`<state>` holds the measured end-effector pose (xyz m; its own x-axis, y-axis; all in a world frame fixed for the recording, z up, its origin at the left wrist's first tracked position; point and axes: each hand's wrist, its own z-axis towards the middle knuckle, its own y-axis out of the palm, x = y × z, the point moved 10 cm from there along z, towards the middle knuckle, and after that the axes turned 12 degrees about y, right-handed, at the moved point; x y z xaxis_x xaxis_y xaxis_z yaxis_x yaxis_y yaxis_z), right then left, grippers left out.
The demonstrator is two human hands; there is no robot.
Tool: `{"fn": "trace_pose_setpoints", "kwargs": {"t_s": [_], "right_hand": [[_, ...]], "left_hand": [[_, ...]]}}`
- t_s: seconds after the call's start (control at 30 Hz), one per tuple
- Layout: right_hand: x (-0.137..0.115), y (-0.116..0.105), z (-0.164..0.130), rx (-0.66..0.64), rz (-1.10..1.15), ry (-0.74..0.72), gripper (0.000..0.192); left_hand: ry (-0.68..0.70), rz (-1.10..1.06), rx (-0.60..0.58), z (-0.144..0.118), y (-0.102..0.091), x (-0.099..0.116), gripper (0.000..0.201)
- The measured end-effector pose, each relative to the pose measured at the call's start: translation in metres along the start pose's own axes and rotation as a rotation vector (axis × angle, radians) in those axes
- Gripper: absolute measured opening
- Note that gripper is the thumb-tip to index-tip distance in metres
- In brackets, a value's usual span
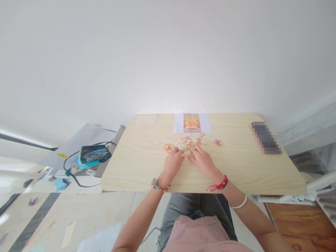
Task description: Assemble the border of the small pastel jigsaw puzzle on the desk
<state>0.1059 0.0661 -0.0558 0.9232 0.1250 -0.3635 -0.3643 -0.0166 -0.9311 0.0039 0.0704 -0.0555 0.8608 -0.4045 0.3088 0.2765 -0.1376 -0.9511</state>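
Both hands rest on the wooden table (236, 168), the left hand (173, 161) and right hand (203, 161) with fingers loosely spread, touching the near edge of the scattered puzzle pieces (193, 140).

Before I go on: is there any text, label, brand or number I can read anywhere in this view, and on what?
None can be read.
Reference sheet at the table's far edge: an orange figure, no legible words.
Puzzle pieces by the left hand and right hand: too small to read.
Dark flat object on the table: pixelated.
Papers left of the table: print too small.
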Motion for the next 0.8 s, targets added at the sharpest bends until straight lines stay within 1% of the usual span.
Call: {"fn": "trace_pose_setpoints", "kwargs": {"t_s": [0.13,0.2,0.27,0.37,0.47,0.57,0.67,0.8], "right_hand": [[0.004,0.003,0.006,-0.011,-0.028,0.001,0.017],[0.007,0.001,0.006,0.0,0.005,-0.006,0.02],[0.011,-0.005,0.005,0.015,0.109,-0.014,0.021],[0.019,-0.013,0.003,0.005,0.347,-0.005,0.02],[0.033,-0.015,0.004,-0.041,0.519,0.079,0.017],[0.045,-0.014,0.006,-0.095,0.615,0.169,0.02],[0.052,-0.019,0.008,-0.114,0.647,0.197,0.021],[0.059,-0.028,0.006,-0.075,0.629,0.186,0.02]], "left_hand": [[0.023,-0.023,0.008,0.004,0.002,0.007,0.021],[0.036,-0.035,0.017,0.006,0.001,0.008,0.022],[0.053,-0.046,0.027,0.007,0.0,0.01,0.024],[0.116,-0.062,0.045,0.007,-0.001,0.02,0.027],[0.198,-0.069,0.09,0.006,-0.006,0.032,0.026],[0.261,-0.053,0.143,0.006,-0.012,0.039,0.023],[0.317,-0.046,0.19,0.008,-0.017,0.044,0.021],[0.35,-0.041,0.257,0.009,-0.023,0.048,0.021]]}}
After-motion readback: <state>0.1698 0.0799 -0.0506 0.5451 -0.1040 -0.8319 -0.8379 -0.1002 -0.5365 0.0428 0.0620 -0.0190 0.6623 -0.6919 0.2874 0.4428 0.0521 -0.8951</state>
